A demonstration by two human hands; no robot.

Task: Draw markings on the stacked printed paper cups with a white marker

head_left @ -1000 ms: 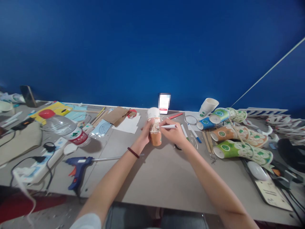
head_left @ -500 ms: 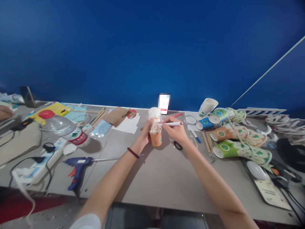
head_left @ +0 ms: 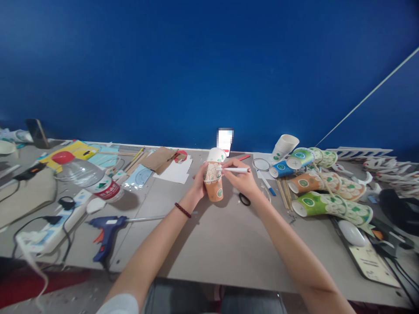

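Before me in the middle stands a joined body of paper cups (head_left: 214,191), orange at the bottom, with scale-like outlines around its middle and a white cup on top. It leans slightly. My left hand (head_left: 197,181) is wrapped around its left side. In my right hand (head_left: 240,176) is a white marker pen (head_left: 238,170), pinched between the fingers, its tip end close to the patterned middle part. The exact contact of the tip is hidden by my fingers. Behind the cups a phone (head_left: 224,141) with a lit screen leans on the blue wall.
To the left lie a glue gun (head_left: 109,233), a tipped plastic bottle (head_left: 94,179) and a power strip (head_left: 67,222). At right are decorated cup bodies (head_left: 334,207), a stack of white cups (head_left: 286,146), wooden sticks (head_left: 284,194), a blue-capped marker (head_left: 266,183) and a mouse (head_left: 352,233).
The joined cups have turned and tilted a little, their orange base shifting slightly right. My right hand stays close by with the marker pen. Another person's hand has left the far left edge.
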